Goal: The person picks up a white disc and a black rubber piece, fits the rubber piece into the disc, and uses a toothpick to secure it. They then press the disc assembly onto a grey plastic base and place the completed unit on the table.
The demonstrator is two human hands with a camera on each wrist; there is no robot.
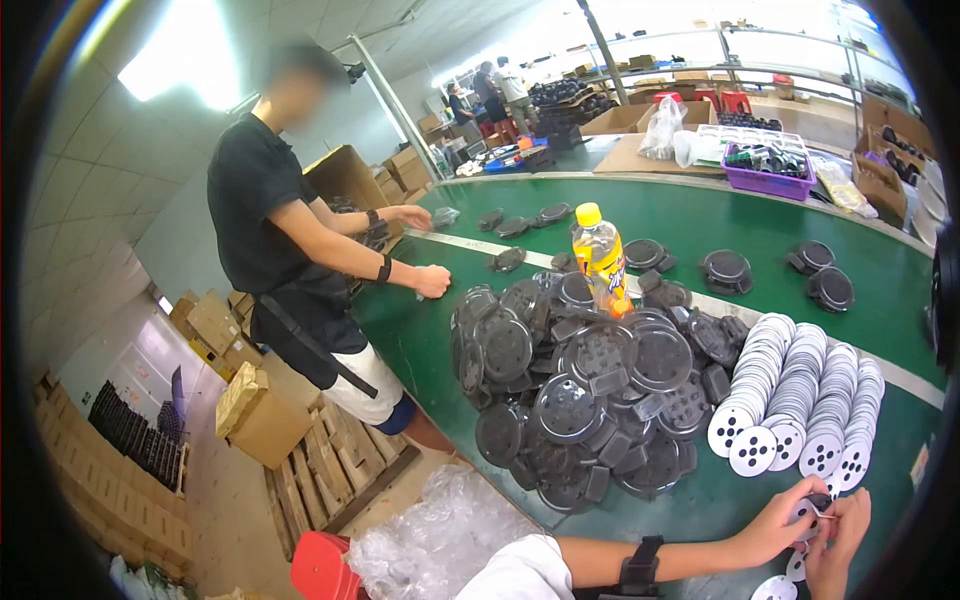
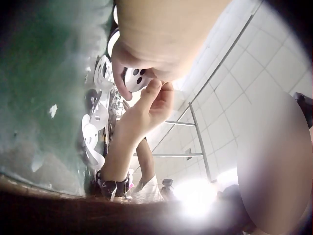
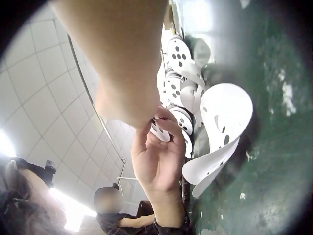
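My left hand [image 1: 775,528] holds a white disc [image 2: 134,78] with round black spots, its fingers curled round the edge. My right hand [image 1: 843,535] meets it there, thumb and fingertips pinching at the disc's edge in the left wrist view. A small dark piece [image 1: 820,500] shows between the hands in the head view; cannot tell what it is. Just beyond the hands lie rows of overlapping white spotted discs [image 1: 760,375]. Thin, curled white sheets with holes [image 3: 227,112] lie on the table beside the hands.
A large heap of black round plastic cases [image 1: 590,385] stands left of the discs, with a yellow-labelled bottle [image 1: 600,260] behind it. More black cases [image 1: 727,270] are scattered over the green table [image 1: 480,225]. Another person [image 1: 275,220] works at the far left side.
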